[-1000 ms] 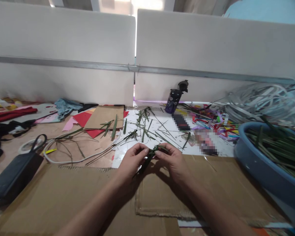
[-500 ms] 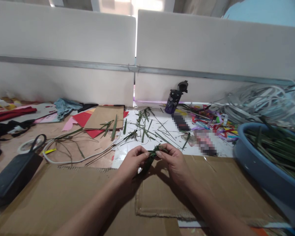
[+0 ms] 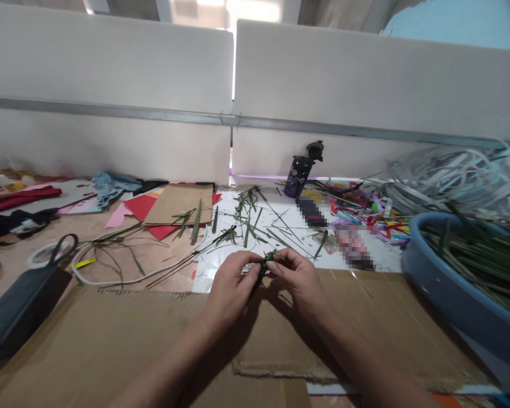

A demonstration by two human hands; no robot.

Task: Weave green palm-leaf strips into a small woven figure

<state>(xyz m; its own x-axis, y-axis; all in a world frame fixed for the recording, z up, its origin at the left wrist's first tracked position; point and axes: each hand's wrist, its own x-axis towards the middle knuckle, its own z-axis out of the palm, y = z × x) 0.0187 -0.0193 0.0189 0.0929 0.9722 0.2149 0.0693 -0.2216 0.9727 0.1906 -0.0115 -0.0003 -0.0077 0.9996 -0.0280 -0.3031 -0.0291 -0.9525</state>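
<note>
A small bundle of folded green leaf strips (image 3: 262,270) is held between both hands, above the cardboard sheets. My left hand (image 3: 234,279) is closed round its left side, thumb on top, hiding part of it. With thumb and fingers, my right hand (image 3: 295,272) pinches its upper right end. Just beyond the hands, cut green leaf pieces (image 3: 246,232) and thin stalks lie scattered on a white sheet. Under my forearms are brown cardboard sheets (image 3: 144,334), one overlapping the other.
At right stands a blue basin (image 3: 425,272) full of long green leaves. A dark bottle (image 3: 297,177) with its lid up is near the white partition. Colourful strips and a coil of pale straps (image 3: 450,175) lie back right; a black speaker-like box (image 3: 23,306) at left.
My left fingers have closed further over the leaf bundle, and its hanging part has turned and shows less. My right hand keeps its pinch nearly in place.
</note>
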